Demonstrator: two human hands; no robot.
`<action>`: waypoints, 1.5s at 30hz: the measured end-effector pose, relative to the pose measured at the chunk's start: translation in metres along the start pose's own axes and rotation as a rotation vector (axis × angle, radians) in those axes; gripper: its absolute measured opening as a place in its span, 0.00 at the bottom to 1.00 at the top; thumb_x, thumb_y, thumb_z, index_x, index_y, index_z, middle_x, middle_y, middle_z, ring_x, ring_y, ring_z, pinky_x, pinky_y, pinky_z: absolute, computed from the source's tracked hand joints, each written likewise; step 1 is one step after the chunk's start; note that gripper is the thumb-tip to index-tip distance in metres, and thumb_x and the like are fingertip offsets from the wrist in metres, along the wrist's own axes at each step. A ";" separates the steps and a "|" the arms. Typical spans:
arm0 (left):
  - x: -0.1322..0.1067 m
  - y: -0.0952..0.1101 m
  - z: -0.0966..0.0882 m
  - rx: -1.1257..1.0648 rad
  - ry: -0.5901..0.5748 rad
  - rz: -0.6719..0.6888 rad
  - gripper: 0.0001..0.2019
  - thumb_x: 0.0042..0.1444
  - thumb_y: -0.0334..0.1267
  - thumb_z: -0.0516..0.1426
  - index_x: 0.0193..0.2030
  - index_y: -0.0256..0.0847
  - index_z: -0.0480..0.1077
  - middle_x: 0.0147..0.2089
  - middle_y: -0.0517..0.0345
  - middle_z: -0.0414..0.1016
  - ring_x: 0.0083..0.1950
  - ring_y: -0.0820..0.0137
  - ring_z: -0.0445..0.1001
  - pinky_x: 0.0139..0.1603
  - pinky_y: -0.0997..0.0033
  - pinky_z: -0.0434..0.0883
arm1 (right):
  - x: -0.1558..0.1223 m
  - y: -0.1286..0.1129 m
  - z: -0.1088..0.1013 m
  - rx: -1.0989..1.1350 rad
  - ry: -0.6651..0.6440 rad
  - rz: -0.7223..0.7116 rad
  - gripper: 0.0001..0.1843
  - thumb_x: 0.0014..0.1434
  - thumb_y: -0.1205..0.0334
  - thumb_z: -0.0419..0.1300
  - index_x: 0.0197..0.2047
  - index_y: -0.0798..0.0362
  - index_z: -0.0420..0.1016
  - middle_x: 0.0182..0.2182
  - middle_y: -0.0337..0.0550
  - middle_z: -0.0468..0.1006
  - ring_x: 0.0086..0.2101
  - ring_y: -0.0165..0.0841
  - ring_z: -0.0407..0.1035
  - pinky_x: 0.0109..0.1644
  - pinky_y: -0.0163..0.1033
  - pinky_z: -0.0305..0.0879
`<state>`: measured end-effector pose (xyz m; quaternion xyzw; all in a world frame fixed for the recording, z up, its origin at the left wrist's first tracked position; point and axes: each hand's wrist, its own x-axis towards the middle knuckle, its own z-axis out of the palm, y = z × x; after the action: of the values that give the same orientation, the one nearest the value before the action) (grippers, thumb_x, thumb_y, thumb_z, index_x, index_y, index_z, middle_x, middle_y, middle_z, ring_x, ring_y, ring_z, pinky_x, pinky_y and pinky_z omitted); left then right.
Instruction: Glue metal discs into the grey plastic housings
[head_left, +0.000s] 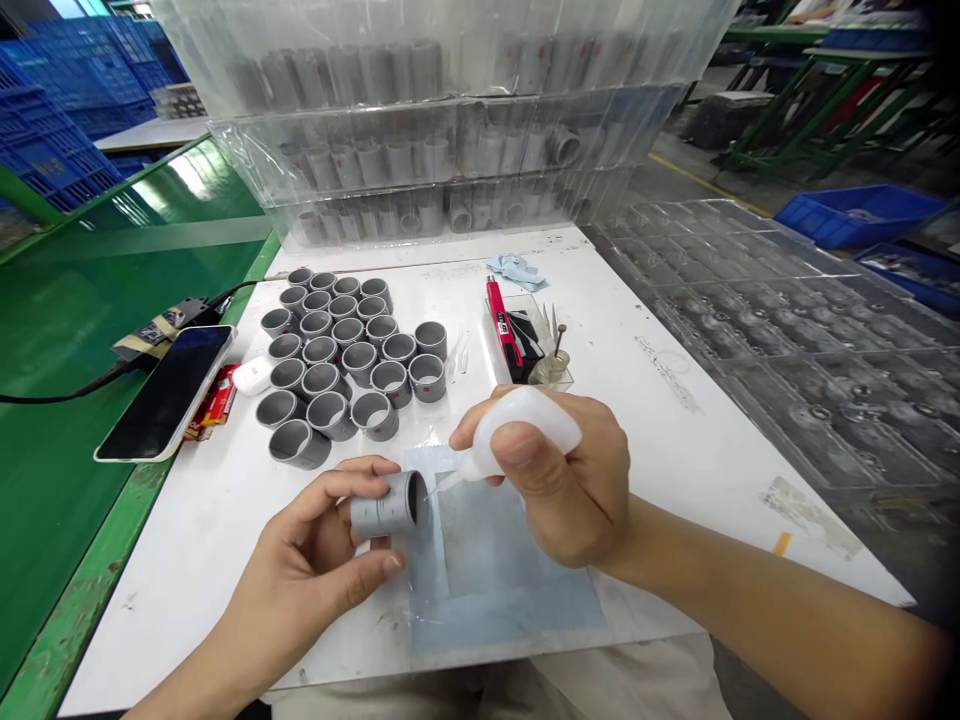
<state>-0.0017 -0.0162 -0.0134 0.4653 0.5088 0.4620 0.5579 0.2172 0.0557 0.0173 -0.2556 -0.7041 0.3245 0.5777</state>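
My left hand (315, 570) is closed round a short grey plastic sleeve (384, 507), held on its side with its open end facing right. My right hand (570, 485) grips a small white squeeze bottle (525, 425) whose thin nozzle points left, its tip at the sleeve's open mouth. Both hands hover over a pale blue cloth (487, 560) lying on the white table (675, 440). Behind my left hand stands a cluster of several more grey sleeves (341, 355), upright and packed together.
A black phone (169, 390) on a cable lies at the table's left edge beside a red packet (217, 400). A small clear tray (529, 345) holds a red tool and pins. Stacked clear trays of sleeves (435, 150) stand behind; empty clear moulded trays (787, 320) lie right.
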 end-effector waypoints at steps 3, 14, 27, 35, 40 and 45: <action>0.000 0.001 0.001 -0.038 -0.019 -0.030 0.06 0.56 0.34 0.70 0.33 0.47 0.78 0.57 0.57 0.80 0.62 0.63 0.74 0.52 0.78 0.74 | 0.000 0.002 0.001 -0.016 -0.016 -0.030 0.25 0.72 0.53 0.57 0.24 0.56 0.74 0.25 0.43 0.78 0.20 0.24 0.65 0.23 0.34 0.59; -0.002 0.007 0.008 0.087 0.065 -0.121 0.15 0.54 0.40 0.70 0.49 0.57 0.83 0.53 0.62 0.82 0.49 0.68 0.80 0.44 0.81 0.76 | -0.001 0.007 0.003 -0.087 -0.035 -0.070 0.23 0.71 0.56 0.57 0.25 0.56 0.73 0.19 0.38 0.71 0.21 0.25 0.65 0.25 0.35 0.58; -0.003 0.008 0.008 0.033 0.050 -0.169 0.15 0.53 0.41 0.71 0.48 0.55 0.82 0.48 0.63 0.83 0.43 0.72 0.79 0.41 0.84 0.75 | -0.002 0.007 0.003 -0.124 -0.052 -0.042 0.21 0.72 0.56 0.56 0.28 0.56 0.76 0.18 0.36 0.69 0.21 0.26 0.64 0.25 0.35 0.58; -0.003 0.007 0.008 0.030 0.062 -0.156 0.16 0.52 0.41 0.72 0.48 0.53 0.83 0.49 0.60 0.82 0.42 0.68 0.79 0.39 0.79 0.76 | -0.004 0.006 0.003 -0.127 -0.069 -0.047 0.20 0.71 0.58 0.57 0.29 0.57 0.77 0.18 0.36 0.70 0.20 0.25 0.65 0.25 0.34 0.57; -0.003 0.006 0.008 0.058 0.060 -0.143 0.15 0.53 0.41 0.71 0.48 0.54 0.83 0.52 0.61 0.81 0.44 0.69 0.79 0.41 0.79 0.76 | -0.004 0.006 0.004 -0.108 -0.084 -0.025 0.22 0.71 0.57 0.57 0.26 0.57 0.75 0.17 0.36 0.70 0.20 0.25 0.65 0.25 0.34 0.57; -0.004 0.007 0.008 0.056 0.058 -0.146 0.16 0.53 0.39 0.71 0.49 0.54 0.82 0.48 0.62 0.83 0.42 0.70 0.79 0.40 0.79 0.76 | -0.004 0.001 0.003 -0.026 -0.114 0.103 0.23 0.72 0.54 0.56 0.28 0.56 0.79 0.16 0.35 0.68 0.18 0.24 0.63 0.22 0.33 0.56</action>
<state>0.0061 -0.0197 -0.0052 0.4287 0.5701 0.4188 0.5620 0.2145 0.0531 0.0137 -0.2799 -0.7259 0.3585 0.5160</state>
